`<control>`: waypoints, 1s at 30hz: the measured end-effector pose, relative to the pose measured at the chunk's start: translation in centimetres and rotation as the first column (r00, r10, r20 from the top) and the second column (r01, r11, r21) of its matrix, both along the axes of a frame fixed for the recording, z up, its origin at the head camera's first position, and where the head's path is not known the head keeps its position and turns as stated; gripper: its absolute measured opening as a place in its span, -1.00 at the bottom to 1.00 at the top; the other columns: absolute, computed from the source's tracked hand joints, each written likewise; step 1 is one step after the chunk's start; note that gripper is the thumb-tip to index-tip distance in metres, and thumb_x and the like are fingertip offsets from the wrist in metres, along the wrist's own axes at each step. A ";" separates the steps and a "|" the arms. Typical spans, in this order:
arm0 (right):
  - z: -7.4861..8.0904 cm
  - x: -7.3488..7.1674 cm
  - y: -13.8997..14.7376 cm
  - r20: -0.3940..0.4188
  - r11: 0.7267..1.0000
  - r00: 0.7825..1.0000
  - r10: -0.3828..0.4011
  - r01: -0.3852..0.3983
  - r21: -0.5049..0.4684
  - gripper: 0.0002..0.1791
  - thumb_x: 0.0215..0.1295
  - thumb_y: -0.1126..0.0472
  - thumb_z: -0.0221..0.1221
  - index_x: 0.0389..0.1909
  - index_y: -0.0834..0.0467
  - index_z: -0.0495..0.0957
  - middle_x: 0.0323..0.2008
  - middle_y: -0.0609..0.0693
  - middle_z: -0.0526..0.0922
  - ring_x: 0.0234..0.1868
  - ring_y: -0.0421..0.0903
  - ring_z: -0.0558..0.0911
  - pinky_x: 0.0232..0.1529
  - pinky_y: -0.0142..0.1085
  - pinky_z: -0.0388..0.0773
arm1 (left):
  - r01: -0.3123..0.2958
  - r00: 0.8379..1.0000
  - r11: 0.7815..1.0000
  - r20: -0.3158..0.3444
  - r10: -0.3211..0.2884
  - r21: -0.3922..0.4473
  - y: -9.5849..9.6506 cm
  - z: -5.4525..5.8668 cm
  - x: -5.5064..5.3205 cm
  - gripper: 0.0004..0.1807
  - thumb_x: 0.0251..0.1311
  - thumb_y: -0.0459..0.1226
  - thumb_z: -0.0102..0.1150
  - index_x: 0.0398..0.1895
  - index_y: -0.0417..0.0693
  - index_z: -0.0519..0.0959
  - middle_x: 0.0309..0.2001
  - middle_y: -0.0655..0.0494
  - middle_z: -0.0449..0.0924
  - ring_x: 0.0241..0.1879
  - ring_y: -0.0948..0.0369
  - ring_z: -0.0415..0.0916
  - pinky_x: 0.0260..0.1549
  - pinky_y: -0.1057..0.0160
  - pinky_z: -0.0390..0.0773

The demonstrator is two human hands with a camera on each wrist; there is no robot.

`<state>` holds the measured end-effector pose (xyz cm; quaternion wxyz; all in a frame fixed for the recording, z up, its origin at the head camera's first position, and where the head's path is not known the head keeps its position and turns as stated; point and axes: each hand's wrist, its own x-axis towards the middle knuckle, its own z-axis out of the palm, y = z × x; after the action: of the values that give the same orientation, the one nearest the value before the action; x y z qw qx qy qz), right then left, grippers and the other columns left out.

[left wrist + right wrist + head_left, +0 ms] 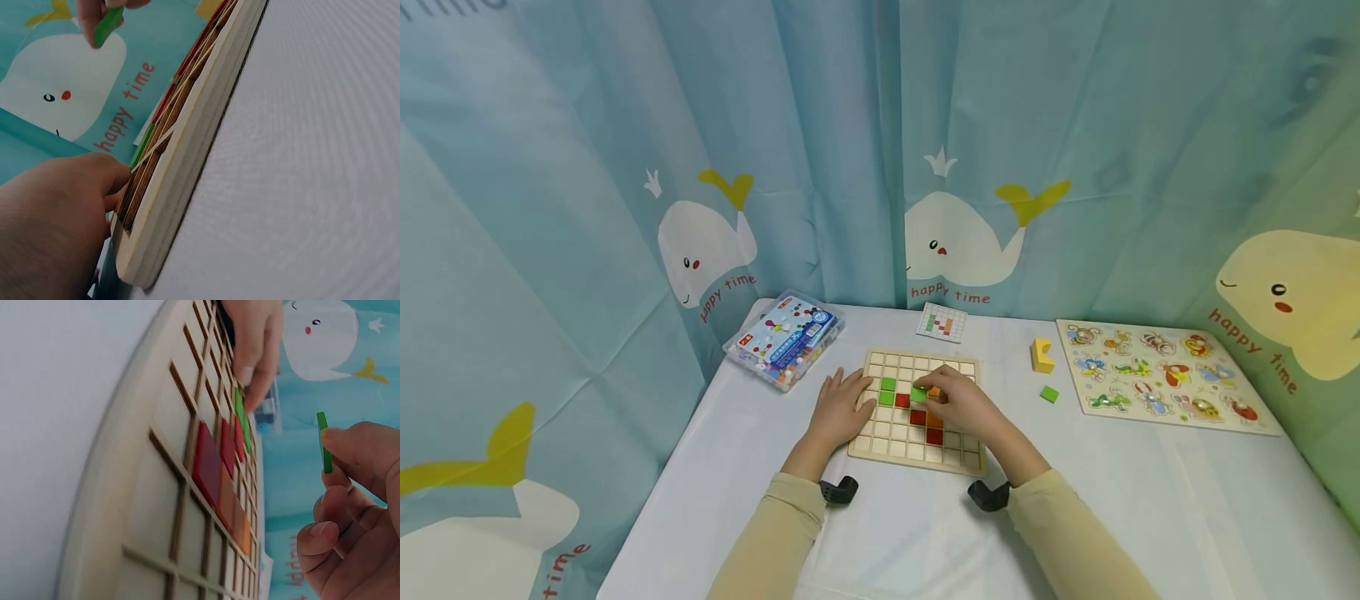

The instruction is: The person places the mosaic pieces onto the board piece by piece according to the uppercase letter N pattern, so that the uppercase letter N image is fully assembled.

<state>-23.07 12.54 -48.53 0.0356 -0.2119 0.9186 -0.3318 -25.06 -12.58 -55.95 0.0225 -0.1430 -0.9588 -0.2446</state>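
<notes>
A wooden grid board (880,451) lies on the table between both hands. Along its left edge rests my left hand (841,410), its fingers extended and its thumb reaching over the rim near two green tiles (887,384) set in the grid. My right hand (964,406) pinches a small green square tile (324,444) between thumb and forefinger, and the right wrist view shows it raised above the board and seen edge-on. Below that hand, red tiles (902,401) run diagonally across the grid. Orange tiles (935,421) stand in a column, partly hidden by my right fingers.
Behind the board lies a pattern card (942,322) with coloured squares. A clear-lidded box of beads (786,337) sits at the back left. To the right are a yellow block (1041,356), a loose green tile (1049,394) and an insect puzzle board (1187,422). Whale-print curtains (850,167) enclose the table.
</notes>
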 end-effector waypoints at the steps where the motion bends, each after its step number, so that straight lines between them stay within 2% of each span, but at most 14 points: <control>1: -0.1 -0.1 -0.3 0.002 1.000 1.000 0.004 -0.004 -0.001 -0.66 0.33 0.16 0.26 0.11 0.02 0.62 0.04 -0.03 0.58 -0.12 -0.10 0.57 -0.13 -0.22 0.61 | -0.001 1.000 1.000 0.002 0.001 -0.001 0.0 0.0 0.0 -0.44 0.43 0.04 -0.06 0.42 0.09 0.38 0.50 0.06 0.24 0.56 -0.14 -0.09 0.55 -0.14 -0.17; 5: -0.6 -0.4 -1.3 0.014 1.000 1.000 0.012 -0.012 0.004 -0.66 0.33 0.16 0.24 0.12 0.02 0.62 0.02 -0.05 0.59 -0.08 -0.09 0.59 -0.05 -0.18 0.62 | -0.003 1.000 1.000 0.003 0.003 -0.008 0.0 0.2 0.0 -0.44 0.43 0.04 -0.06 0.42 0.10 0.38 0.50 0.06 0.24 0.56 -0.14 -0.09 0.55 -0.14 -0.17; 10: -1.2 -0.7 -2.3 0.035 1.000 0.999 0.011 -0.012 0.023 -0.67 0.34 0.14 0.23 0.12 -0.01 0.62 0.00 -0.09 0.59 -0.19 -0.17 0.53 -0.15 -0.25 0.57 | -0.001 1.000 1.000 0.009 0.001 -0.017 0.1 0.2 0.0 -0.44 0.44 0.05 -0.07 0.42 0.10 0.37 0.50 0.07 0.23 0.56 -0.14 -0.09 0.55 -0.14 -0.16; 19: -2.0 -0.6 -3.9 0.052 0.999 0.998 0.021 -0.023 0.038 -0.67 0.31 0.15 0.28 0.09 0.03 0.64 -0.01 -0.10 0.60 -0.21 -0.20 0.51 -0.12 -0.26 0.53 | 0.005 1.000 0.999 0.018 -0.005 -0.039 0.0 0.1 -0.1 -0.44 0.44 0.07 -0.08 0.43 0.12 0.36 0.51 0.08 0.22 0.56 -0.12 -0.09 0.55 -0.14 -0.16; 30: -2.9 -0.9 -5.1 0.003 0.992 0.999 0.053 -0.053 0.113 -0.69 0.29 0.10 0.31 0.03 0.04 0.67 -0.10 -0.10 0.61 -0.24 -0.21 0.50 -0.13 -0.27 0.54 | 0.003 1.000 0.999 0.016 -0.002 -0.044 -0.1 0.0 -0.2 -0.43 0.44 0.08 -0.09 0.44 0.13 0.35 0.51 0.09 0.21 0.56 -0.13 -0.10 0.55 -0.15 -0.17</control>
<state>-23.98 7.43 -51.43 0.0564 -0.2337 0.9300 -0.2783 -25.22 -12.64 -55.98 0.0113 -0.1427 -0.9639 -0.2243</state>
